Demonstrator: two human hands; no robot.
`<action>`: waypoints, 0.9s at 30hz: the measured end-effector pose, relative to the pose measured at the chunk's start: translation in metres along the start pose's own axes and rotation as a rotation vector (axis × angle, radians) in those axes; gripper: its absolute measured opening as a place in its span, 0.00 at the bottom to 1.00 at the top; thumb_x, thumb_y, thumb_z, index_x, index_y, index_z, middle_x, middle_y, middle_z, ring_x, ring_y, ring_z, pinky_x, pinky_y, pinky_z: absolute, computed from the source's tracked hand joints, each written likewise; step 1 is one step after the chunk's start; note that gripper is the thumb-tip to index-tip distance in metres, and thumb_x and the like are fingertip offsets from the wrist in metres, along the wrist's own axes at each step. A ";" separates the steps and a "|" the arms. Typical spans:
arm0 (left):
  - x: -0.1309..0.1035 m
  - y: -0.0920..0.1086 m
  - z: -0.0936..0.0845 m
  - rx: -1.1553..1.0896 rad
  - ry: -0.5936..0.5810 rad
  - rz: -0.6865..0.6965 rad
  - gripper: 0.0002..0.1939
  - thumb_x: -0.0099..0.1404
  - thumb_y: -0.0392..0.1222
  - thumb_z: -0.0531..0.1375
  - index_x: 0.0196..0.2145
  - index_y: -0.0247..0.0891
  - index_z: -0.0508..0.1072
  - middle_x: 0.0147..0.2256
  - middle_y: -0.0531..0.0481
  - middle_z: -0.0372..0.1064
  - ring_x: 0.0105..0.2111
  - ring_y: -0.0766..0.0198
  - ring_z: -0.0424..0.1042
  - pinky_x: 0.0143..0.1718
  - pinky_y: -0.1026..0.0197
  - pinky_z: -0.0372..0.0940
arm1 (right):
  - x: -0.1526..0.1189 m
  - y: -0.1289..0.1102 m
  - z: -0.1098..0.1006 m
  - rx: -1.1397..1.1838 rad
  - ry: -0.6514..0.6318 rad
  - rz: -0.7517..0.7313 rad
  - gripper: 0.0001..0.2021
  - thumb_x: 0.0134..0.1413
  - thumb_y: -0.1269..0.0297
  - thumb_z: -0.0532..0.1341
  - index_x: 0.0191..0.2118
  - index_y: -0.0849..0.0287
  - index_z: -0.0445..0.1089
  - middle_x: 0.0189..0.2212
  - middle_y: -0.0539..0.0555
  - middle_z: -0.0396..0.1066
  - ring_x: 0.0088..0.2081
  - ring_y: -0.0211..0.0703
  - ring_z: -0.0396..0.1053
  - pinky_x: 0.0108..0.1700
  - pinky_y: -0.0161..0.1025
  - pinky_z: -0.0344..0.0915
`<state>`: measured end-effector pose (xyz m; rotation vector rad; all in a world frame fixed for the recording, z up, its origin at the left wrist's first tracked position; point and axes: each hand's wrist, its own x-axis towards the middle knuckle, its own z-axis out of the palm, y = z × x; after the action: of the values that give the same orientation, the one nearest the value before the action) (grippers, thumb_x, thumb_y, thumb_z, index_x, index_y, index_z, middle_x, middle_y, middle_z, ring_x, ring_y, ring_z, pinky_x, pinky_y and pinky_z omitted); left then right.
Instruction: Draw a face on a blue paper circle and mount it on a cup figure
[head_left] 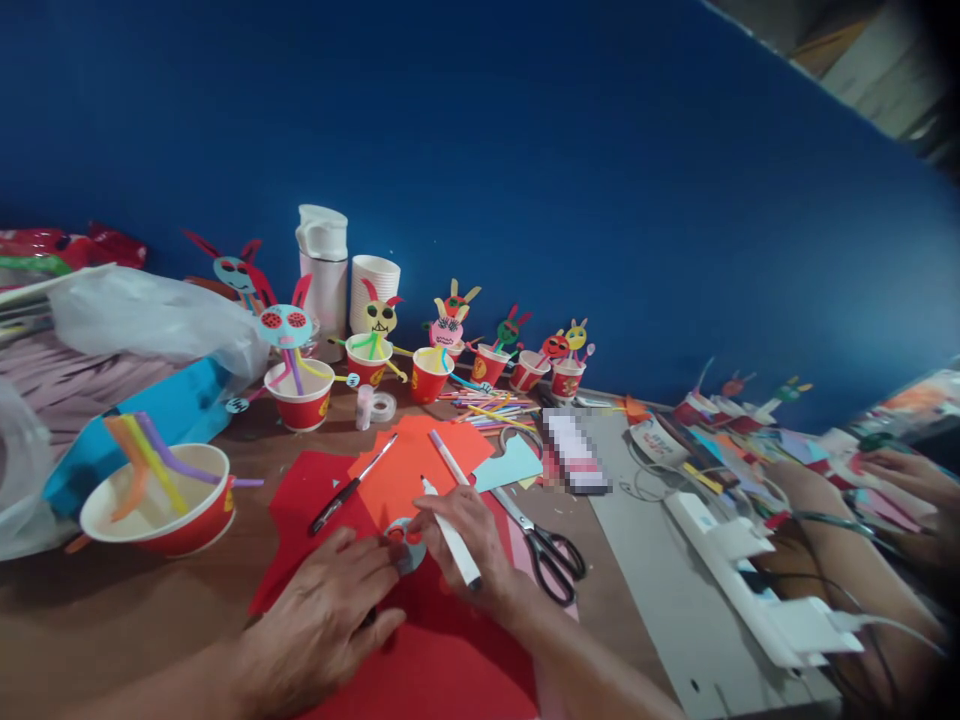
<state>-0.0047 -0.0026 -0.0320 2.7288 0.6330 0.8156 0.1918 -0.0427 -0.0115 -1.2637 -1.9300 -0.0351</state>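
Observation:
A small light-blue paper disc (410,556) with red spots lies on red paper (450,650) in front of me. My left hand (330,605) rests on the red paper, its fingertips at the disc's left edge; a dark object shows partly under it near the thumb. Between the fingers of my right hand (469,540) is a white marker (454,537), its tip end pointing up and left, the hand just right of the disc. A black pen (349,490) lies beyond my left hand. Black-handled scissors (551,560) are right of my right hand.
Red cups with paper faces, such as one (300,395) at left, line the back. A larger bowl (180,530) holds colored straws at left. Orange paper (420,450), loose straws, a blurred phone (576,450) and a power strip (720,570) lie around; another person's arms reach in at right.

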 end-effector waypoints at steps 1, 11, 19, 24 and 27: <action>-0.001 0.000 0.002 0.009 0.022 0.000 0.09 0.60 0.44 0.57 0.38 0.44 0.73 0.38 0.53 0.74 0.42 0.61 0.71 0.54 0.56 0.57 | 0.000 -0.001 -0.001 0.031 -0.009 0.012 0.15 0.56 0.70 0.53 0.50 0.55 0.61 0.31 0.51 0.76 0.33 0.40 0.71 0.44 0.42 0.62; 0.010 -0.002 -0.004 0.143 0.051 0.149 0.10 0.63 0.47 0.55 0.33 0.42 0.73 0.37 0.54 0.75 0.39 0.64 0.72 0.53 0.62 0.56 | -0.003 -0.001 -0.002 0.148 0.044 0.087 0.08 0.56 0.67 0.55 0.42 0.55 0.67 0.33 0.51 0.75 0.33 0.40 0.71 0.38 0.38 0.64; 0.012 -0.012 -0.003 0.187 -0.047 0.269 0.14 0.61 0.48 0.56 0.44 0.42 0.70 0.42 0.52 0.74 0.42 0.62 0.72 0.50 0.60 0.57 | -0.006 -0.002 0.002 0.214 0.025 0.338 0.05 0.54 0.67 0.58 0.37 0.58 0.67 0.30 0.52 0.73 0.31 0.39 0.71 0.33 0.35 0.67; 0.007 -0.004 0.001 0.063 -0.017 0.094 0.13 0.64 0.47 0.53 0.42 0.41 0.70 0.42 0.50 0.73 0.45 0.61 0.69 0.54 0.56 0.52 | -0.010 -0.006 0.000 0.287 -0.014 0.518 0.04 0.54 0.64 0.58 0.33 0.58 0.66 0.26 0.51 0.71 0.28 0.39 0.71 0.29 0.34 0.67; 0.007 0.000 -0.001 0.015 -0.068 0.057 0.13 0.64 0.50 0.53 0.40 0.41 0.70 0.42 0.51 0.73 0.44 0.61 0.69 0.52 0.55 0.52 | -0.013 -0.006 -0.003 0.336 -0.008 0.625 0.04 0.54 0.64 0.58 0.32 0.58 0.65 0.25 0.51 0.72 0.27 0.39 0.71 0.29 0.34 0.68</action>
<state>-0.0001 0.0012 -0.0279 2.7867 0.5526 0.7291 0.1911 -0.0568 -0.0150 -1.5651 -1.3952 0.5865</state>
